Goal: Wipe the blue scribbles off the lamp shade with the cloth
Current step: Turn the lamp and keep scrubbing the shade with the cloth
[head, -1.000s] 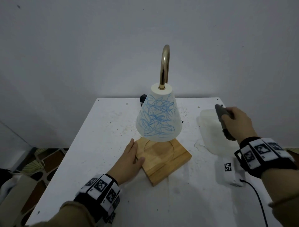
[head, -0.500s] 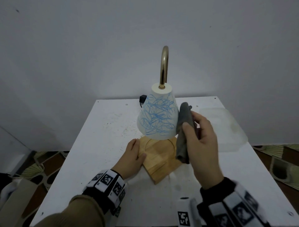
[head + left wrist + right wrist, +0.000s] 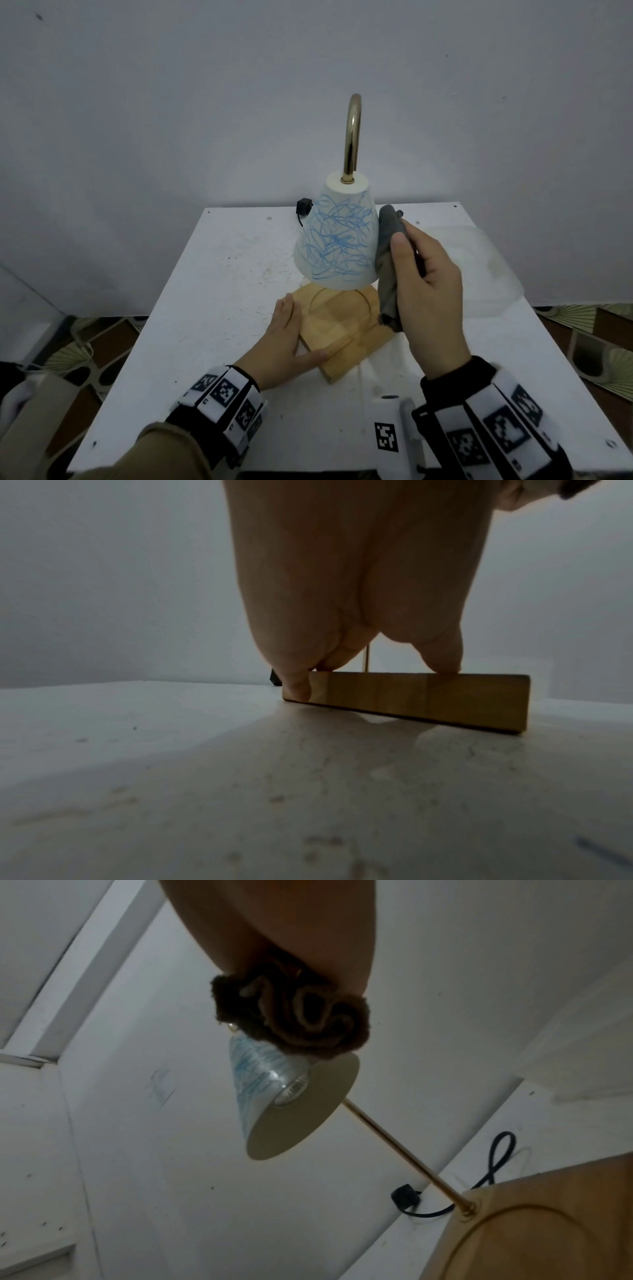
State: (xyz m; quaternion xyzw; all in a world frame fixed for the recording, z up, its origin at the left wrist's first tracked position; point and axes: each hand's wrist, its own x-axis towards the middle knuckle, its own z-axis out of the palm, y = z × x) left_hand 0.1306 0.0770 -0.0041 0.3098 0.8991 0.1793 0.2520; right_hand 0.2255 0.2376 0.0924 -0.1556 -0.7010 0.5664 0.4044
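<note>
A white cone lamp shade (image 3: 337, 240) covered in blue scribbles hangs from a curved brass arm (image 3: 352, 137) over a wooden base (image 3: 342, 329). My right hand (image 3: 428, 284) grips a bunched grey cloth (image 3: 387, 260) just right of the shade, at its edge. The right wrist view shows the cloth (image 3: 294, 1015) bunched in front of the shade (image 3: 274, 1085); whether they touch I cannot tell. My left hand (image 3: 287, 339) lies flat against the base's left corner, fingers straight. In the left wrist view its fingertips (image 3: 298, 688) press the base (image 3: 411, 699).
The lamp stands on a white table (image 3: 205, 308) against a plain wall. A translucent plastic lid or tray (image 3: 513, 270) lies at the right. A black cord and plug (image 3: 303, 209) sit behind the lamp. Patterned floor shows on both sides.
My right hand carried the cloth from over the plastic tray at the right to the shade's right side. The left hand stayed on the wooden base.
</note>
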